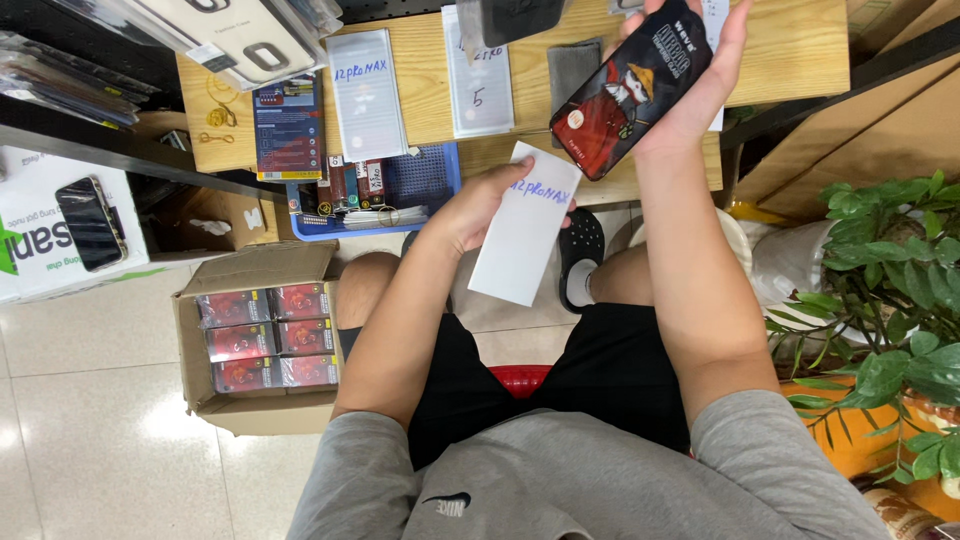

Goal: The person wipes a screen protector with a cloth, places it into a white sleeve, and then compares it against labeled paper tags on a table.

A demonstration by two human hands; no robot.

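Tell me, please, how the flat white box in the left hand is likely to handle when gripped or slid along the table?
The white box looks thin and flat, so it is probably light and fairly stiff; the left hand pinches it by one end without visible sag. Its smooth face may slip in a loose grip. Being flat, it should slide rather than roll on the wooden table.

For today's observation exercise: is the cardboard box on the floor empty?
No: the open cardboard box on the floor beside the person's left knee holds rows of red packets, packed side by side.
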